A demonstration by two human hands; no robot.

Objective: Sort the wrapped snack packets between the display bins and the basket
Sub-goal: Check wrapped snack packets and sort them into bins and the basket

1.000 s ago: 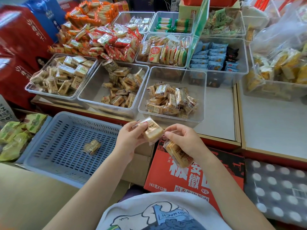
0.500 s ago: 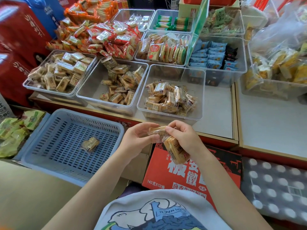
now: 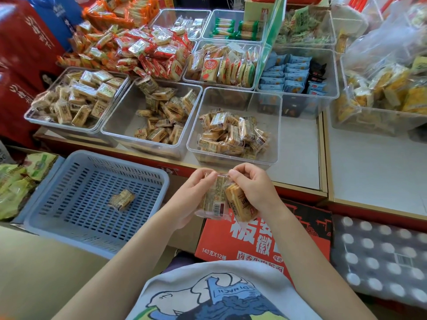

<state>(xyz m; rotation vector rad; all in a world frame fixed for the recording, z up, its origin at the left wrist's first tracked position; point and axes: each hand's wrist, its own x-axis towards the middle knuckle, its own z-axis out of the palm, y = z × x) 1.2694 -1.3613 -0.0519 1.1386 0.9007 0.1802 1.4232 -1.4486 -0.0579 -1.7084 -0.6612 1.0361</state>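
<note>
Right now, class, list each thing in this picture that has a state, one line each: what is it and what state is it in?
Left hand: closed on a snack packet.
Right hand: closed on a second packet.
Blue basket: holds one packet.
Nearest clear bin: partly filled.
Red carton: closed.

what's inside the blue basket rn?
One wrapped snack packet lies on the blue basket floor, left of the hands. The near-right corner is covered by the left forearm.

white shelf top [image 3: 298, 158], red cartons [image 3: 20, 65]
</note>
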